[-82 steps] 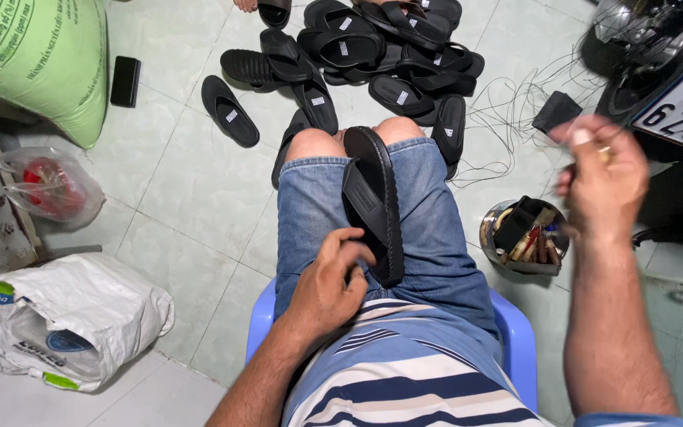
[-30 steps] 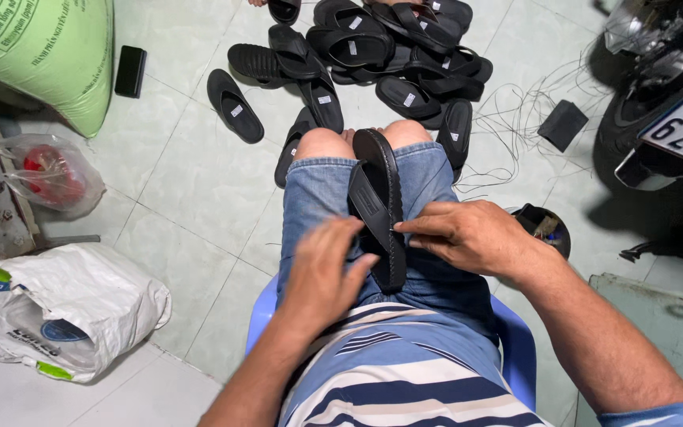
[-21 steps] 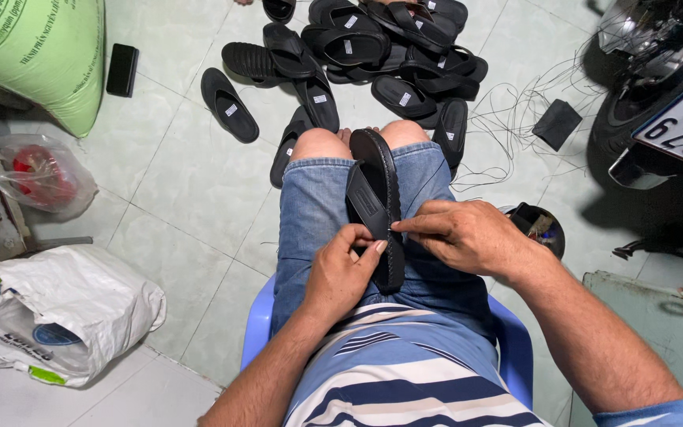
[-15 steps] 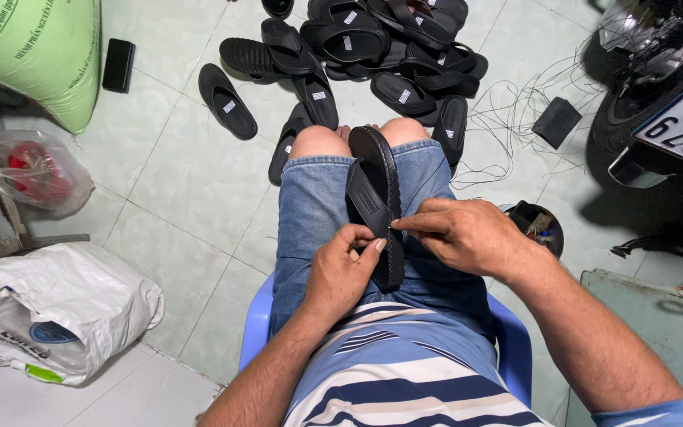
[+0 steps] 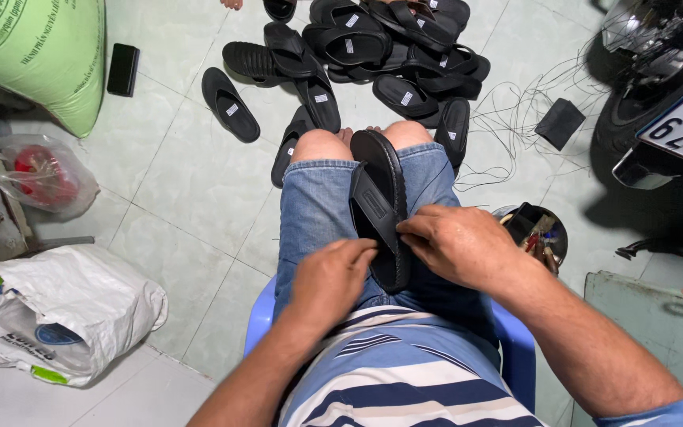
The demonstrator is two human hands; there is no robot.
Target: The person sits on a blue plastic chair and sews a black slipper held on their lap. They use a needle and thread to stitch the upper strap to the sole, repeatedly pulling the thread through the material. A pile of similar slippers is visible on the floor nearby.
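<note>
Pinching the sandal (image 5: 381, 207) on my lap, between my thighs: left hand (image 5: 332, 277) closed on its near edge, right hand (image 5: 456, 245) clamped on the strap (image 5: 375, 207). Feels like light, bendy rubber to me, probably best gripped at strap and sole rim.

Soft, even daylight fills the room, bright enough that the pale floor tiles (image 5: 183, 166) read clearly with a faint greenish cast. Shadows are weak and diffuse; the darkest patch lies under the motorbike (image 5: 658, 87) at the upper right. The white plastic bag (image 5: 57, 312) at the lower left is close to washed out. Focus is sharp on both hands (image 5: 333, 277) and the sandal (image 5: 381, 205). Straight tile lines bow slightly toward the frame's edges.
</note>
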